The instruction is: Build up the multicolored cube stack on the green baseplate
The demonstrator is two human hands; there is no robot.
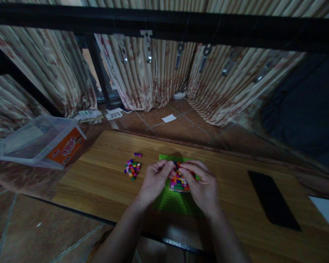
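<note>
A green studded baseplate (pixel 168 201) lies on a wooden board (pixel 104 175). A patch of small multicoloured bricks (pixel 178 182) is built on it. My left hand (pixel 155 180) and my right hand (pixel 200 184) meet over the far edge of that patch, fingertips pinched together and touching the bricks. What sits between the fingertips is too small to name. A loose pile of small coloured bricks (pixel 132 168) lies on the board left of my left hand, with two purple ones (pixel 137 154) just beyond it.
A dark phone (pixel 272 200) lies on the board at the right. A clear plastic box with an orange label (pixel 41 140) sits on the tiled floor at the left. Curtains hang behind, with papers (pixel 168 118) on the floor.
</note>
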